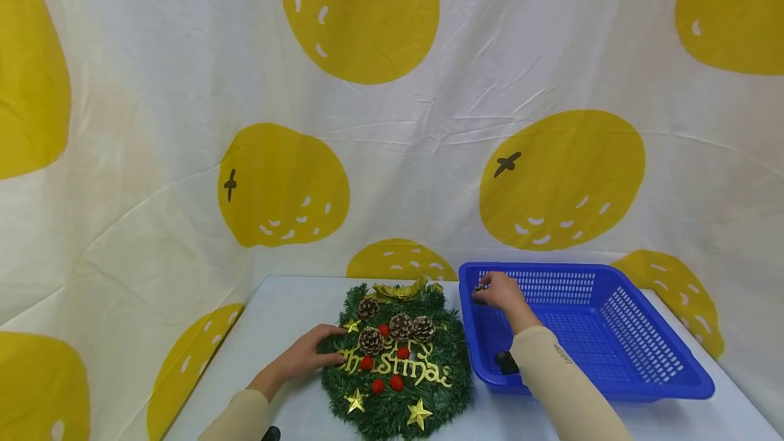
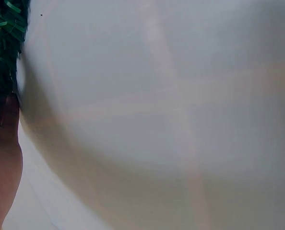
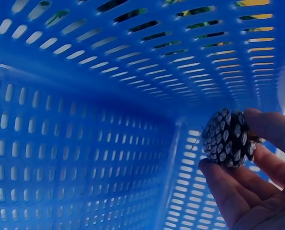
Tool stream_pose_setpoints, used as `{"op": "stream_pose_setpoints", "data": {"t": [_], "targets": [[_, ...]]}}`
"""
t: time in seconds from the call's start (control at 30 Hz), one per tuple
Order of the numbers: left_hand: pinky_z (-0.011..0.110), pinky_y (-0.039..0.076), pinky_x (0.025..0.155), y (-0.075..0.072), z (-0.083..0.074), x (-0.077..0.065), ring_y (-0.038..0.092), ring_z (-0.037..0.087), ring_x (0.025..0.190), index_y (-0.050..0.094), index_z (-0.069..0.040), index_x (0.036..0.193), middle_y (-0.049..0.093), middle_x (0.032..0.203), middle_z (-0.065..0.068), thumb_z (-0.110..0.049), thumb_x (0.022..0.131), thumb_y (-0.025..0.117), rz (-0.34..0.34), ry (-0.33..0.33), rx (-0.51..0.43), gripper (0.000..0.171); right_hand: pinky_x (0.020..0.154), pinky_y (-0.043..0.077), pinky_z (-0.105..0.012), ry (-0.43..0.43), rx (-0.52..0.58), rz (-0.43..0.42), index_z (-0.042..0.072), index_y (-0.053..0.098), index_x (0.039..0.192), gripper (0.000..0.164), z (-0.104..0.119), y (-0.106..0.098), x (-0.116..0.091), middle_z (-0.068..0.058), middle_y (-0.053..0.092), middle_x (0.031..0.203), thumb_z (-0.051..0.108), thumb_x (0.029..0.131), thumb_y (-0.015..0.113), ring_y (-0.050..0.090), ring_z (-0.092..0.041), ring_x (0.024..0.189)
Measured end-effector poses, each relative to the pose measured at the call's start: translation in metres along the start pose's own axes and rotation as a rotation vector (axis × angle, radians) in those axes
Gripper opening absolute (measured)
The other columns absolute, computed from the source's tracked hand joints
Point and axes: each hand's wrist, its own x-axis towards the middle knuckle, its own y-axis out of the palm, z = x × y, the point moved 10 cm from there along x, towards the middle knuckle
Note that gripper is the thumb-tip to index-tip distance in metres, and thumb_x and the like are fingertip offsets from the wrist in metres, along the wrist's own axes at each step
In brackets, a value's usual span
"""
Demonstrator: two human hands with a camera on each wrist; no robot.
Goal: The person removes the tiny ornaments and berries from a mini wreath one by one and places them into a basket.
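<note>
Here, the fingers of the right hand (image 1: 501, 292) pinch a pine cone (image 3: 226, 139) inside the blue basket (image 1: 576, 332), at the lower right of the head view. The left hand (image 1: 306, 354), its fingers relaxed, touches the left edge of the green wreath (image 1: 388, 405) at the lower centre. Wreath and basket lie on a white table (image 1: 288, 308), before a patterned cloth (image 1: 416, 189).

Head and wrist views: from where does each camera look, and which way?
Head: worn on the head, facing forward and down at wreath and basket; left hand, right hand, sleeves show.
Left wrist: worn there, facing pale surface beside wreath; left hand partly shows.
Right wrist: worn there, facing basket interior; right hand pinches pinecone.
Head and right wrist share the basket.
</note>
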Motion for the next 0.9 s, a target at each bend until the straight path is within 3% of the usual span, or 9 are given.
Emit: {"op": "stream_pose_setpoints", "data": {"t": [0.53,0.9], "targets": [[0.06,0.035,0.104,0.001,-0.002,0.0,0.046,0.037,0.129,0.056,-0.011,0.136,0.052,0.136,0.01,-0.042,0.091,0.068,0.008,-0.004,-0.007,0.055,0.075,0.052,-0.048,0.004,-0.032,0.03,-0.009,0.066,0.099,0.035,-0.011,0.006,-0.002,-0.018,0.067,0.092,0.017,0.079,0.078,0.062,-0.034,0.085],[0.06,0.034,0.104,0.0,-0.003,0.0,0.045,0.037,0.129,0.055,-0.011,0.136,0.052,0.136,0.01,-0.041,0.092,0.067,0.01,-0.001,-0.005,0.055,0.08,0.052,-0.051,-0.015,-0.049,0.051,-0.012,0.065,0.109,0.038,-0.009,0.004,-0.002,-0.025,0.066,0.102,0.014,0.082,0.073,0.063,-0.04,0.093]]}}
